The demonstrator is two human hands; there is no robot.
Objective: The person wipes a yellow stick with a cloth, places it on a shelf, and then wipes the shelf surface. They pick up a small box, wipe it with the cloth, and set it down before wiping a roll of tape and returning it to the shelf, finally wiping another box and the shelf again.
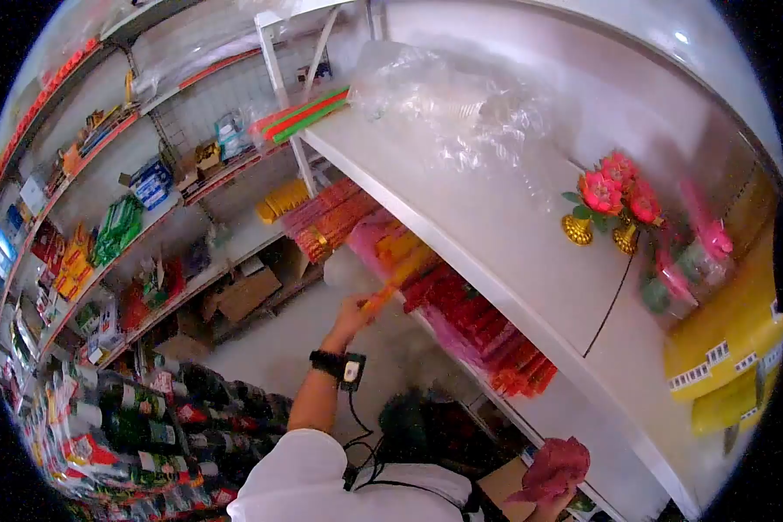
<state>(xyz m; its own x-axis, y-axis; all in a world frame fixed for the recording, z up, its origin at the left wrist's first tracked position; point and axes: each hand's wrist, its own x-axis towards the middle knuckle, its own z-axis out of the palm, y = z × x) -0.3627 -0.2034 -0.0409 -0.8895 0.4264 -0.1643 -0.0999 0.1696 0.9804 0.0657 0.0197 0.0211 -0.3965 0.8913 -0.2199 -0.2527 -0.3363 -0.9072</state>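
Note:
My left hand, with a black wrist strap, reaches to the shelf's front edge. Its fingers are closed on the end of a long orange-yellow packet, which is blurred and points into the lower shelf. Around it lie bundles in red and orange wrapping and a row of dark red packets. Low on the right, my right hand is partly cut off by the frame and grips a crumpled dark red cloth.
On the white upper shelf lie clear plastic wrap, red artificial flowers on gold stands and yellow packages. Shelves of boxed goods line the left. Wrapped bottles are stacked at the lower left.

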